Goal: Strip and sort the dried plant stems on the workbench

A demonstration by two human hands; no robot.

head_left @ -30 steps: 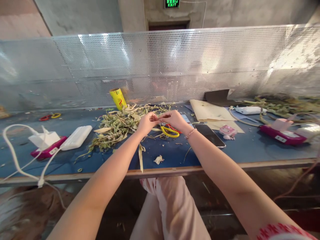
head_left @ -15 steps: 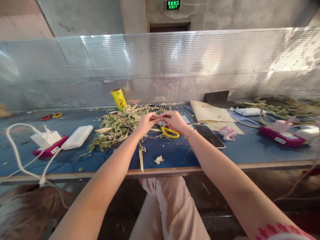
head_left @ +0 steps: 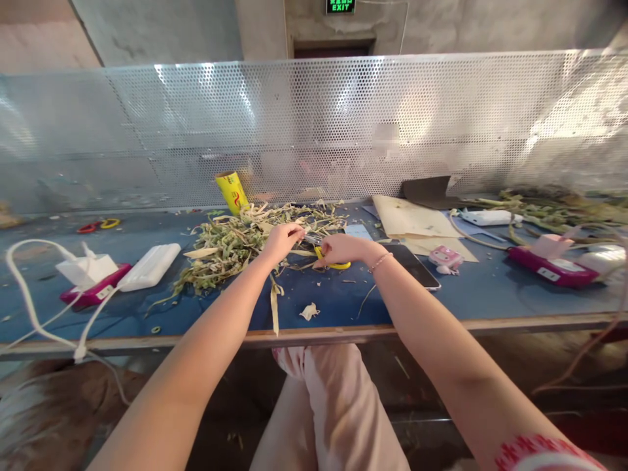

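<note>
My left hand is pinched closed at the right side of a heap of dried plant pieces. Whatever sits between its fingertips is too small to make out. Closed fingers of my right hand lie over scissors with a yellow handle, partly covering them. The scissors' metal part shows between the two hands. A long dry leaf hangs toward the table's front edge, and a pale scrap lies to its right.
A yellow tube stands behind the heap, before a perforated metal screen. To the right are a phone, a pink case and brown paper. Left are a white power bank and a magenta power strip.
My right hand has parted from my left hand and come down, nearer me, onto the scissors. My left hand has shifted slightly left.
</note>
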